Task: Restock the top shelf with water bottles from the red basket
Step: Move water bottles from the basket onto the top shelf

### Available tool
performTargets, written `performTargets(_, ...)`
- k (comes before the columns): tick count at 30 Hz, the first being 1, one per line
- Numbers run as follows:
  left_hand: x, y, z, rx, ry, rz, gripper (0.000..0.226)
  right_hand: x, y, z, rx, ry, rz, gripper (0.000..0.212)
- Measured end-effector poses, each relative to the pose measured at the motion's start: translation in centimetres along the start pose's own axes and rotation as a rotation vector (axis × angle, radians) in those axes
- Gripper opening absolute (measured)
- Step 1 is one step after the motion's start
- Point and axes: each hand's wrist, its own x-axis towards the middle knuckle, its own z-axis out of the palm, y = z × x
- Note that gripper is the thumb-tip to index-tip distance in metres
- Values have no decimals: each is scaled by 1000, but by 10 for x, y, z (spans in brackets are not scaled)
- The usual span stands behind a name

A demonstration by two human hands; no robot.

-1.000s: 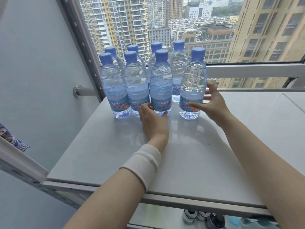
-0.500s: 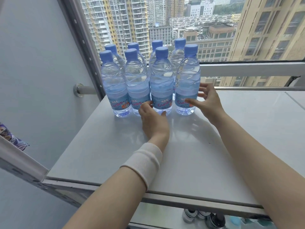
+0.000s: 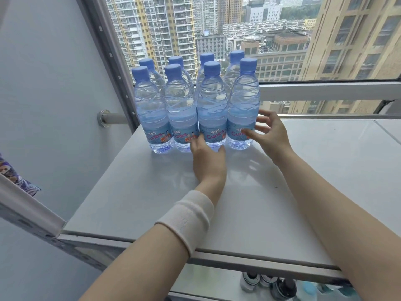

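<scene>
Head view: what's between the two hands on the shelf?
In the head view, the clear plastic blue-capped water bottle at the front row's right end stands between left hand and right hand; nearer, only bare white shelf.

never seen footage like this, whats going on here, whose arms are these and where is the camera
There is no machine here: these are a person's two bare arms, filmed by one wide-angle camera worn on the head, looking forward and down. The white shelf by a window holds eight water bottles with blue caps, standing in two rows of four. The left hand, with a white wristband on its forearm, holds the base of the third front bottle between thumb and fingers. The right hand is open, its thumb on the label of the rightmost front bottle. The red basket is out of view.
</scene>
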Motion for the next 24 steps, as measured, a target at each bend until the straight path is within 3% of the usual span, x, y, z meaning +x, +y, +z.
performTargets(24,-4,1,-12,16,-229,72,67,-14,-11,8,-117,27,53,66)
